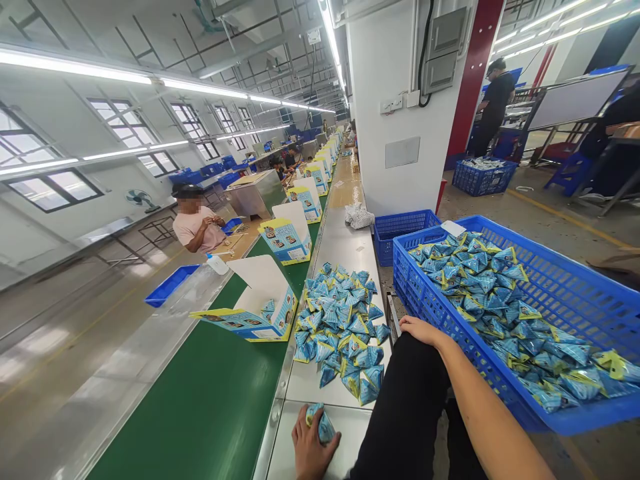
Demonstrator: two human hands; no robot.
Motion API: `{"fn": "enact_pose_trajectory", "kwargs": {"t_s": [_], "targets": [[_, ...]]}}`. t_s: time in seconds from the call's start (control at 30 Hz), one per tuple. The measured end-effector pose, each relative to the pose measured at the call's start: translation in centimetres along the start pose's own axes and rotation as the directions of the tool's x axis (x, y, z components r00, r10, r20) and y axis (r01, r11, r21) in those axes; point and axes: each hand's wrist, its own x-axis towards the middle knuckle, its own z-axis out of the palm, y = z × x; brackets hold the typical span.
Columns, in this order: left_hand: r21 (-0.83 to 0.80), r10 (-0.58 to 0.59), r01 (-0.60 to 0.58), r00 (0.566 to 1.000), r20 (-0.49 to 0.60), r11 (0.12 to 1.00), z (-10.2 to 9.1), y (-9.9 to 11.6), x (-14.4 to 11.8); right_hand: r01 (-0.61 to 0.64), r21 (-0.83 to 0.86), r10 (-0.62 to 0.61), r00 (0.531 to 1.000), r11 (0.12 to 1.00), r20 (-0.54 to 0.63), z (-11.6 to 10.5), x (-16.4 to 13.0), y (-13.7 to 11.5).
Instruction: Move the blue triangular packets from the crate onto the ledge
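Observation:
My left hand [309, 448] is low on the metal ledge [287, 427], its fingers closed around a blue pyramid-shaped packet [325, 427]. My right hand [420, 330] lies on my knee, fingers stretched out and holding nothing. Ahead of the left hand, a heap of similar blue and yellow packets [340, 310] spreads over the ledge. An open display box [255, 313] with its white lid raised stands on the green conveyor belt [210, 393], left of the heap. A few packets show inside it.
A large blue crate [555, 253] of packets stands at my right, with another blue crate [400, 227] beyond it. More open boxes [290, 233] line the belt ahead. A white pillar [400, 153] rises past the ledge. A person [197, 223] sits across the belt.

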Motion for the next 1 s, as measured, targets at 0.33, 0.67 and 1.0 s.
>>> {"fn": "enact_pose_trajectory", "kwargs": {"t_s": [0.33, 0.67, 1.0], "targets": [[0.024, -0.004, 0.005, 0.999, -0.039, 1.0, 0.2, 0.5, -0.1, 0.014, 0.008, -0.014, 1.0, 1.0, -0.001, 0.1, -0.1, -0.1], [-0.103, -0.009, 0.015, 0.998, 0.057, 0.995, -4.5, 2.9, 0.6, 0.019, -0.033, -0.018, 0.999, 0.999, 0.036, -0.1, 0.1, 0.5], [-0.221, 0.0, 0.005, 1.0, 0.026, 0.975, -5.1, 1.9, 0.6, 0.01, -0.049, -0.008, 0.999, 0.999, 0.054, -0.4, 0.4, 0.8]]}}
